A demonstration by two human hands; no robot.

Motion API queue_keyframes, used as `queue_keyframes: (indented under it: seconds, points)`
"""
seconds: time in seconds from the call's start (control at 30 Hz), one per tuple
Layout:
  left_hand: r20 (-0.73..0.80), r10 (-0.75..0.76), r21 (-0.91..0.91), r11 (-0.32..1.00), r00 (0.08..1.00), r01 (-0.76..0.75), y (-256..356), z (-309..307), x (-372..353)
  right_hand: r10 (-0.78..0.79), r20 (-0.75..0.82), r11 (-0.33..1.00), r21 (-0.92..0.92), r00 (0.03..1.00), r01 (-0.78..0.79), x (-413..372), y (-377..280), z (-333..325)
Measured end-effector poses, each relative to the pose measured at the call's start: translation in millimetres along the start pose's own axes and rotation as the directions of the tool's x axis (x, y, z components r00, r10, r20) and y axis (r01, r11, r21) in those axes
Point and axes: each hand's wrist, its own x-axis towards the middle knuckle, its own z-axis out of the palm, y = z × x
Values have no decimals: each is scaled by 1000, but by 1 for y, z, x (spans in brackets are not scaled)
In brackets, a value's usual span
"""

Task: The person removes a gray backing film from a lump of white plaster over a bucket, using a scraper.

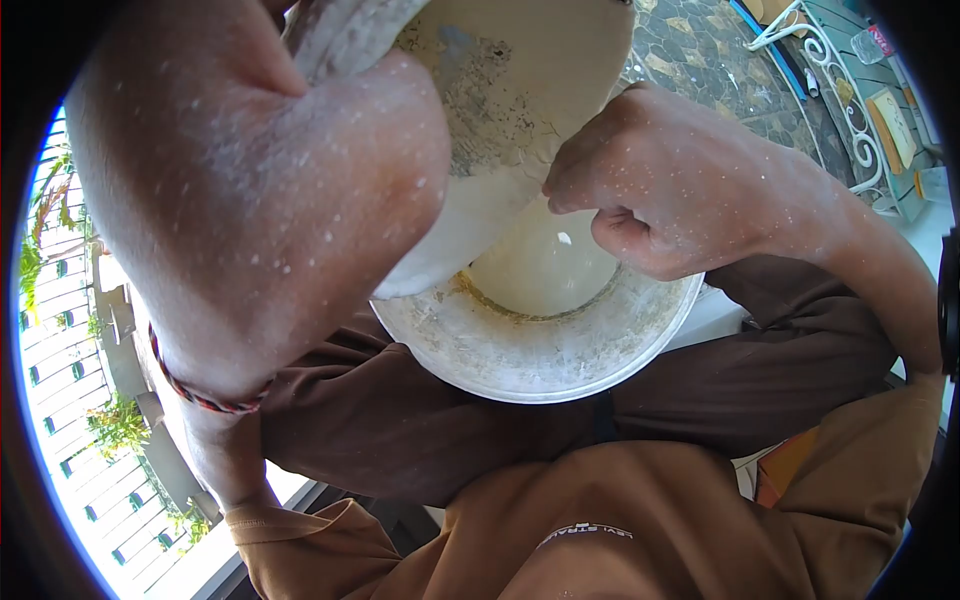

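Observation:
A pale bucket point(590, 50) with dark specks and residue inside leans over a wide-rimmed metal pot point(540, 365). My left hand point(345, 160), spotted with white drops, is bent around the bucket's left side; its fingertips are hidden behind the hand. Below the bucket's mouth, a smooth whitish sheet-like mass point(460, 225) hangs over the pot's left rim. My right hand point(660, 190) is closed, thumb and fingers curled, with its fingertips at the right end of this mass; I cannot tell what they pinch. Cloudy pale liquid point(545, 270) fills the middle of the pot.
My crossed legs in brown trousers point(420, 430) surround the pot. A green bench with white scrolled metal point(865, 150) stands at upper right, with a plastic bottle point(872, 43) on it. Stone paving point(690, 50) lies beyond. Railings and plants point(120, 425) are at left.

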Motion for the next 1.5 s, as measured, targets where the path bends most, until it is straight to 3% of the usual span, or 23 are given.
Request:
queue_keyframes:
  seconds: [0.03, 0.1, 0.13, 0.2, 0.33, 0.4, 0.47, 0.53, 0.6, 0.73, 0.8, 0.83, 0.9, 0.93, 0.97, 1.0, 1.03, 1.1, 1.13, 1.2, 1.23, 1.4, 1.5]
  points:
    - [-3, -22, -5, 1000, 1000, 22, 0, 1, 1, -1, 4, 1000, -3, 1000, 1, 0, 2, 1]
    - [-10, -43, -25, 999, 999, 43, -1, 1, 5, -125, -257, 992, 0, 958, 129, 1, 13, 7]
    - [-14, -64, -45, 997, 998, 64, -1, 1, 6, -120, -260, 992, -1, 958, 124, 7, 18, 15]
    - [-6, -56, -17, 998, 998, 56, 0, -1, 6, -173, -437, 982, -143, 883, 122, 22, 25, 29]
    - [-7, 11, 14, 1000, 1000, -11, -3, -3, 6, -222, -390, 970, -179, 894, 163, 19, 10, 30]
    - [23, -64, 67, 996, 998, 62, -5, -8, 2, -1, -160, 1000, -28, 987, -4, 10, -7, 5]
    - [49, -122, 111, 987, 991, 116, -8, -10, 1, 9, -200, 999, -34, 980, -16, 11, -9, 1]
    - [2, -68, -60, 996, 998, 68, -12, -7, 5, 28, -245, 999, -38, 969, -39, 14, -4, 7]
    - [-1, -72, -79, 994, 997, 72, -12, -8, 8, -189, -407, 977, -172, 894, 129, 27, 9, 25]
    - [56, -55, -77, 995, 997, 59, -13, -12, 11, -166, -338, 980, -165, 926, 115, 44, 8, 22]
    - [23, -68, -124, 990, 997, 71, -7, -4, 16, -175, -527, 983, -145, 832, 115, 64, 12, 11]
    - [-9, -85, -172, 982, 996, 83, -5, 3, 18, -169, -535, 983, -147, 828, 106, 80, 22, 9]
    - [-48, -54, -291, 956, 997, 38, 12, 15, 30, -319, -634, 916, -397, 704, 58, 116, 51, 18]
    - [1, -195, -294, 937, 981, 186, 46, 19, 45, -314, -640, 916, -398, 702, 46, 128, 56, 25]
    - [50, -333, -289, 898, 942, 333, 64, 21, 54, -332, -705, 867, -489, 627, -90, 139, 60, 32]
    - [83, -232, -389, 888, 969, 246, 57, 21, 55, -364, -754, 800, -554, 547, -231, 144, 57, 33]
    - [87, -230, -391, 887, 969, 246, 56, 21, 52, -360, -755, 801, -551, 548, -235, 148, 55, 35]
    - [8, -215, -388, 900, 977, 201, 59, 22, 50, -190, -690, 876, -440, 699, -196, 154, 45, 44]
    - [-47, 72, -63, 995, 996, -75, 46, 36, 43, -184, -690, 878, -436, 700, -199, 152, 34, 41]
    - [-38, 41, -77, 996, 998, -44, 32, 30, 38, 52, -602, 894, -328, 797, -306, 150, 18, 32]
    - [-33, 15, -84, 996, 999, -17, 26, 26, 38, 57, -602, 893, -327, 796, -311, 151, 15, 32]
    - [-3, -120, -111, 987, 993, 119, -2, 6, 37, 249, -449, 967, 160, 858, -197, 158, 2, 29]
    - [20, -199, -120, 972, 980, 200, -8, 2, 38, 255, -376, 953, 253, 891, -166, 160, -2, 29]
